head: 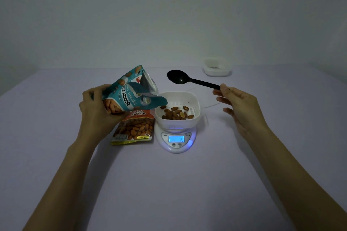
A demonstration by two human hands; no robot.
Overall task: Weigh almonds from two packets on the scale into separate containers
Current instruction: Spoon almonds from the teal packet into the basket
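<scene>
the white scale sits nearest, its blue display reading 19, a white basket of brown almonds on top. the left hand grips a tilted teal packet marked "almonds", mouth at the basket rim. an orange packet, "salted almonds", lies flat beside the scale. the right hand pinches a black spoon. a white container stands at the far desk edge.

dim room, bare wall, pale table.
</scene>
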